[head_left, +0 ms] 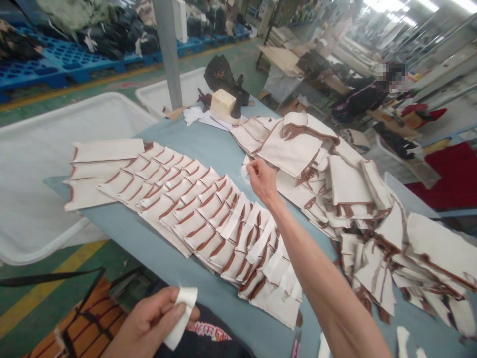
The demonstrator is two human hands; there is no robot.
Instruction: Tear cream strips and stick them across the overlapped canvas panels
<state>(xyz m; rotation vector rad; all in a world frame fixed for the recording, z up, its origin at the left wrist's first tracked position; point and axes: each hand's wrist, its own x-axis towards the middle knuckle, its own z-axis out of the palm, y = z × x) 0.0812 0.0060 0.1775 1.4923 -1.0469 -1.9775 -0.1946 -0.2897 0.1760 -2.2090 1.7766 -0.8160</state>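
In the lower left, my left hand (pixel 156 318) pinches a folded white fabric strip (pixel 185 311) between thumb and fingers. My right hand (pixel 263 180) reaches out over the table, fingers closed, beside a small pale curled piece (pixel 245 172) at the fingertips; it is blurred, and its kind is unclear. Below that hand, cream fabric panels (pixel 194 211) with brown edging lie overlapped in rows. Several white strips (pixel 257 231) rest across the panels at their right end. Three longer cream pieces (pixel 106 171) lie at the far left of the rows.
A heap of brown-edged cream pieces (pixel 350 194) covers the table's right side. At the far end stand a yellowish block (pixel 222 105) and a dark cap (pixel 219 72). White bins (pixel 74 124) flank the table on the left. A grey post (pixel 168 54) rises behind; a person (pixel 357 99) is farther off.
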